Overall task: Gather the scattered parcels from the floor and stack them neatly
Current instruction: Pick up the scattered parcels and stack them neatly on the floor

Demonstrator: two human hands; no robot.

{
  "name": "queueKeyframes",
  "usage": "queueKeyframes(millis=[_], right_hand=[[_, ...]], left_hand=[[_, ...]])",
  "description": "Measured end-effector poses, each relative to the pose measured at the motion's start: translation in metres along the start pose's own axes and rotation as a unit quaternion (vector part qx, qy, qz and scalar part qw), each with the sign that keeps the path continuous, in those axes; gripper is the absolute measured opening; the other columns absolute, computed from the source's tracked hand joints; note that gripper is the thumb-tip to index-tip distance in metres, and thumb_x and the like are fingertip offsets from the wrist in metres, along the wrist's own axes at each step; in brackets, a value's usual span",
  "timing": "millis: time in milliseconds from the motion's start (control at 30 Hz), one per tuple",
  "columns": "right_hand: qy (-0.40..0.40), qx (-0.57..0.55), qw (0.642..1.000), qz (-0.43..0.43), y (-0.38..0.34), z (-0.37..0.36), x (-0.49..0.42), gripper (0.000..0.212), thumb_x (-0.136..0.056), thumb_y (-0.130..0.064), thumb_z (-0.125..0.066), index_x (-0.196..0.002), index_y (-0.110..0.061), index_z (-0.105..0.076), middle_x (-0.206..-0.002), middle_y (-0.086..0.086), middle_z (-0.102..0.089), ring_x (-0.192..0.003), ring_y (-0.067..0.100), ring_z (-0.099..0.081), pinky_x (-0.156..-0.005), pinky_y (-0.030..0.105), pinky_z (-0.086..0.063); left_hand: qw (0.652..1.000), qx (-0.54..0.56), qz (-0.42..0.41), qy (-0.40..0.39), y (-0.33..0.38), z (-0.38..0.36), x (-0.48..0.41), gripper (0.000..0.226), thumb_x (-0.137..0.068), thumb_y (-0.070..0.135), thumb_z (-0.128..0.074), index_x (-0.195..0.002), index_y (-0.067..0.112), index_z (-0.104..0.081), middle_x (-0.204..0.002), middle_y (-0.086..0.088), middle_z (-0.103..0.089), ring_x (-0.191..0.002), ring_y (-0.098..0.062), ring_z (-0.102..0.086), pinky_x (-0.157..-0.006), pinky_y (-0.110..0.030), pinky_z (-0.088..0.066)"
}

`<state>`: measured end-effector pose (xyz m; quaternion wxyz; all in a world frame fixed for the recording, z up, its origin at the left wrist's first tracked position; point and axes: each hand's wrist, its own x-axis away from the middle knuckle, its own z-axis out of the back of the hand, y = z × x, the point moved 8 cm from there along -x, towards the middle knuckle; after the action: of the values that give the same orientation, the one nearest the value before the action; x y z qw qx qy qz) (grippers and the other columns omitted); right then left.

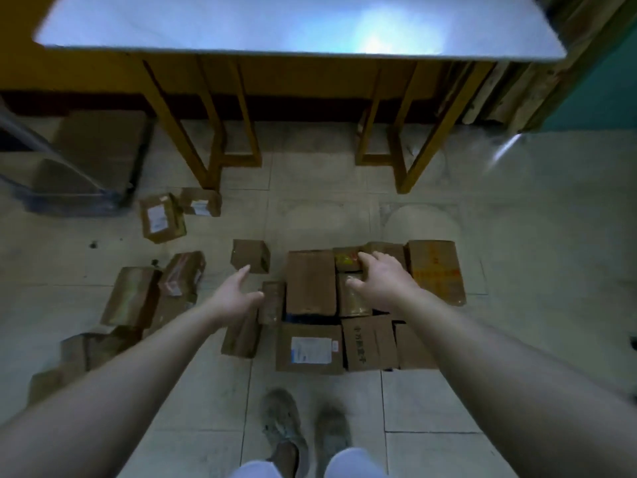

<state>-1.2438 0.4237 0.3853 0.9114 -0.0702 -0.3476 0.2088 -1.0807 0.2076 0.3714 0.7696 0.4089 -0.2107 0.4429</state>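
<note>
Several gathered parcels (310, 282) lie packed together on the floor (482, 391), right hand (382, 281) resting on them with fingers spread, left hand (238, 294) open and empty (nearing a loose box (250, 255)); scattered parcels (162, 219) at left remain ungathered, so the task looks roughly half done.

Pale tiled floor (517, 236), scuffed. Centre-right: block of brown parcels (310, 282) packed edge to edge, the near one bearing a white label (312, 350). Just left of the block, a small box (250, 255) sits alone. Further left: loose parcels (132, 296) overlapping; two labelled boxes (161, 219) near a counter leg (206, 167). Big carton (100, 150) far left. Shoes (284, 422) at the near edge.
</note>
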Motion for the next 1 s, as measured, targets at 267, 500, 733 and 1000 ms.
queueKeyframes(millis=[267, 500, 733, 1000], right_hand=[[0.012, -0.003, 0.996, 0.085, -0.105, 0.015, 0.062, 0.074, -0.088, -0.049, -0.060, -0.149, -0.025, -0.026, -0.154, 0.008, -0.030, -0.141, 0.028, -0.028, -0.109, 0.048, -0.033], [0.002, 0.033, 0.986, 0.165, -0.230, 0.012, 0.088, 0.072, -0.088, -0.047, -0.060, -0.149, -0.026, -0.027, -0.149, 0.008, -0.037, -0.130, 0.027, -0.043, -0.102, 0.045, -0.045], [-0.011, 0.017, 0.979, 0.201, -0.376, -0.049, 0.099, 0.069, -0.090, -0.043, -0.059, -0.149, -0.024, -0.027, -0.147, 0.008, -0.039, -0.122, 0.026, -0.050, -0.095, 0.040, -0.050], [-0.054, 0.024, 0.986, 0.153, -0.476, -0.138, 0.068, 0.071, -0.089, -0.048, -0.058, -0.149, -0.026, -0.028, -0.146, 0.008, -0.041, -0.127, 0.025, -0.047, -0.095, 0.036, -0.045]], left_hand=[[0.992, 0.067, 0.041, 0.104, -0.083, 0.124, 0.114, 0.069, -0.091, 0.027, -0.060, -0.149, 0.025, -0.023, -0.151, -0.007, -0.034, -0.134, -0.024, -0.038, -0.104, -0.039, -0.035], [0.975, 0.123, 0.054, 0.177, -0.159, 0.218, 0.153, 0.068, -0.091, 0.029, -0.059, -0.149, 0.028, -0.023, -0.154, -0.003, -0.028, -0.137, -0.024, -0.032, -0.105, -0.041, -0.034], [0.977, 0.110, 0.054, 0.174, -0.279, 0.308, 0.145, 0.068, -0.092, 0.032, -0.057, -0.149, 0.029, -0.021, -0.155, -0.006, -0.025, -0.138, -0.028, -0.030, -0.107, -0.046, -0.032], [0.984, 0.101, 0.064, 0.132, -0.369, 0.374, 0.082, 0.069, -0.092, 0.032, -0.058, -0.149, 0.027, -0.021, -0.154, -0.006, -0.026, -0.138, -0.029, -0.031, -0.107, -0.044, -0.032]])
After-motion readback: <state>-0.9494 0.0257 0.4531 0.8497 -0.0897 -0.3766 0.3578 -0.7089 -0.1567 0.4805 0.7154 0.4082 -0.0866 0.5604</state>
